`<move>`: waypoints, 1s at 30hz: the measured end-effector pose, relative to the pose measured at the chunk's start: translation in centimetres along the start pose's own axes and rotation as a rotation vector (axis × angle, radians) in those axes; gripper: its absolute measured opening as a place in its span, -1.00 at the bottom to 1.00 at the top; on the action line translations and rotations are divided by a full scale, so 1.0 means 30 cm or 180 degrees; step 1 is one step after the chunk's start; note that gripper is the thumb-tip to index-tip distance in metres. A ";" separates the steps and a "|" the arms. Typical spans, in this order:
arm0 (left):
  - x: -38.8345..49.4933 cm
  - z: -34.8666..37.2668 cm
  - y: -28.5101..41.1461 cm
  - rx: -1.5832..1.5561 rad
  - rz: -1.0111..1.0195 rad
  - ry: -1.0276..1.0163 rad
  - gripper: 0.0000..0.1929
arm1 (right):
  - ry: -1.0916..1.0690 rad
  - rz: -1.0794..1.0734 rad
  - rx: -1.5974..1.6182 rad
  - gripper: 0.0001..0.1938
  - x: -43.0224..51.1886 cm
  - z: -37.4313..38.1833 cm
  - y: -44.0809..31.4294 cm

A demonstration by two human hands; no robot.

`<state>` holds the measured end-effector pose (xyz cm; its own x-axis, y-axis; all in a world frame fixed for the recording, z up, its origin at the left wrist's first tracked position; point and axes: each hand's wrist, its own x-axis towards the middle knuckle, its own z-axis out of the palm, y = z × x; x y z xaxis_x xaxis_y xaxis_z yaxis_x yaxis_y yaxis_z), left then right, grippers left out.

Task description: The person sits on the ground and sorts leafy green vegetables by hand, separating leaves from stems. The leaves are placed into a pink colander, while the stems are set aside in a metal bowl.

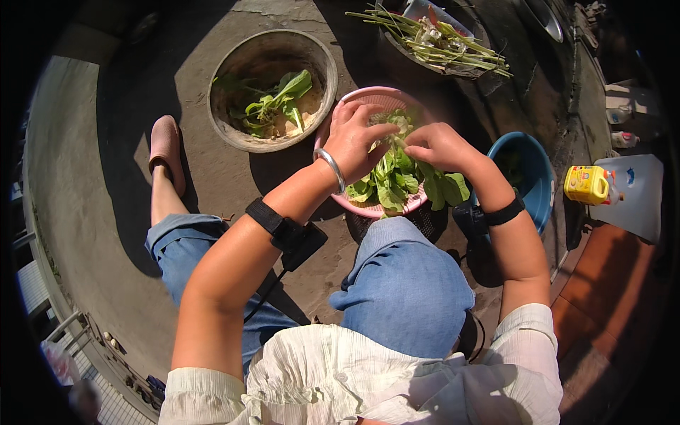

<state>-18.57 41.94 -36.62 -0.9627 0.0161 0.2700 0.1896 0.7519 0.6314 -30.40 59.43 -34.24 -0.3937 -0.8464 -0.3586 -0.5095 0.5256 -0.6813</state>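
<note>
Over a round pink plastic basket (357, 95), both hands meet at the same bunch of leafy greens (390, 183). My left hand (357, 135), a silver bangle at its wrist, has its fingers curved and spread beside the stems; whether its fingertips grip a stem is unclear. Thumb and forefinger of my right hand (443, 146) pinch a stalk of leafy green (438, 183), whose broad leaves hang over the basket's right rim. More greens lie in the basket, partly hidden behind the hands.
A worn round basin (213, 114) with a few greens stands at the upper left. Beyond the basket, a container holds long cut stalks (451, 50). A blue plastic basin (542, 175) sits right, near a yellow jug (584, 185). My raised knee (406, 287) is close below the basket.
</note>
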 end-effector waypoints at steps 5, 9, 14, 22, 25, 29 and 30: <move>-0.003 0.061 -0.019 0.0574 -0.0067 -0.0525 -0.79 | 0.0128 -0.0437 -0.0719 -0.81 0.025 -0.005 -0.046; -0.047 0.105 -0.076 0.0049 -0.0598 -0.0650 -0.82 | 0.1539 -0.0728 -0.1564 -0.80 0.005 0.005 -0.093; -0.079 0.088 -0.149 -0.3775 -0.1789 -0.0825 -0.71 | 0.1437 -0.1688 -0.0949 -0.86 -0.081 0.073 -0.130; -0.082 0.047 -0.106 -0.4911 -0.1737 -0.1408 -0.66 | 0.1743 -0.0689 0.0212 -0.75 -0.046 0.075 -0.090; -0.067 0.045 -0.090 -0.4531 -0.1140 -0.1548 -0.69 | 0.1545 -0.0616 0.0628 -0.68 -0.008 0.078 -0.120; -0.060 0.040 -0.084 -0.3859 -0.1113 -0.1465 -0.73 | 0.0836 -0.0067 0.1359 -0.78 0.031 0.078 -0.125; -0.061 0.039 -0.083 -0.4013 -0.1213 -0.1385 -0.74 | 0.0957 -0.0196 0.1735 -0.80 0.036 0.082 -0.121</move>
<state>-17.49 40.82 -39.54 -0.9318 0.3237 -0.1643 -0.2758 -0.3367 0.9003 -27.08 56.40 -33.72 -0.6145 -0.7711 -0.1669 -0.1058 0.2902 -0.9511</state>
